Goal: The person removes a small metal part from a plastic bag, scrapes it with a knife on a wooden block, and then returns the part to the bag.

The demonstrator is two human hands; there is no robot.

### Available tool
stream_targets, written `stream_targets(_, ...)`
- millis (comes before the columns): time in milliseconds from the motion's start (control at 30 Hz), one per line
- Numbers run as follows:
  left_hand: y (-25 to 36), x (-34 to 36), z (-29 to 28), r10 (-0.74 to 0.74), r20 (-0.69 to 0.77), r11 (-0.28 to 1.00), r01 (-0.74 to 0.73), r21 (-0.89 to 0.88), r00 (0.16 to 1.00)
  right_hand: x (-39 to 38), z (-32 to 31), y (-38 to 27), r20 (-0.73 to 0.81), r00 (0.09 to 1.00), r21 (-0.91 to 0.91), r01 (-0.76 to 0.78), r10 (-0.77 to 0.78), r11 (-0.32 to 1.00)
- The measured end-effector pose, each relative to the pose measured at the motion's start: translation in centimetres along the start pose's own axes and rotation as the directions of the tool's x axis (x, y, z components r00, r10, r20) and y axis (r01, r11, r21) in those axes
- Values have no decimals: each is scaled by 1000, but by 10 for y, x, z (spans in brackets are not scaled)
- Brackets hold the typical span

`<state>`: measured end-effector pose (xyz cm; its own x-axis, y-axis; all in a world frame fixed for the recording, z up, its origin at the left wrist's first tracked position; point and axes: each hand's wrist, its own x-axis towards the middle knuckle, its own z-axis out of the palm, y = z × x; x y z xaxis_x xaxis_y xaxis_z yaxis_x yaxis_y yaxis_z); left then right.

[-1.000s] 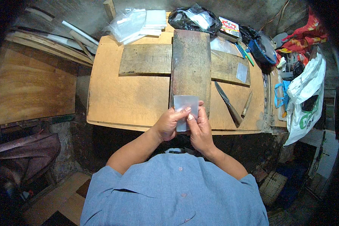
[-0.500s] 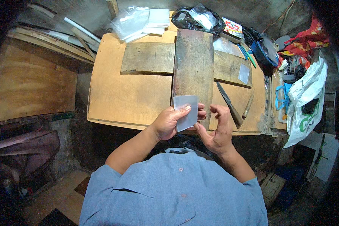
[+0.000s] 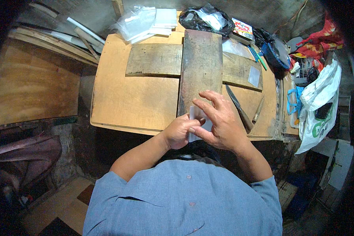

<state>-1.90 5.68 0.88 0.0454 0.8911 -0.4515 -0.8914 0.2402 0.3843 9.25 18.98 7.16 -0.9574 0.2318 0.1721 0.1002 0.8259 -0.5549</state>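
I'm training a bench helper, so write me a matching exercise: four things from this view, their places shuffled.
1. Dark-bladed knife
2. White bag
3. Stacked clear sheets
4. Sheet nearest the shirt

A. Far side of the table, left of the lengthwise plank
B. In the left hand
C. Past the table's right edge
D. On the table, right of that plank

Pairs: 1-D; 2-C; 3-A; 4-B.

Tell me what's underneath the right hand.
Below the right hand, a translucent plastic piece shows between thumb and forefinger, held in the left hand. The long board shows beyond. Whatever lies under the palm, perhaps more plastic, is covered.
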Motion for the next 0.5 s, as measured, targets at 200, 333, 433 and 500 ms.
stream_targets(200,-2,-1,-7,-3,13,1000,3,14,1000,0,-4,-2,8,1000,47,10,-11,999)
stream_targets(333,5,-4,-2,-5,89,1000,3,18,996,-8,4,2,-131,970,126,-186,203,974)
stream_targets(433,6,-7,4,30,81,997,-35,62,996,-14,12,6,-91,924,474,-287,371,832)
stream_targets(500,5,-8,5,56,61,991,-63,121,997,-16,20,2,-133,896,604,-266,424,752)
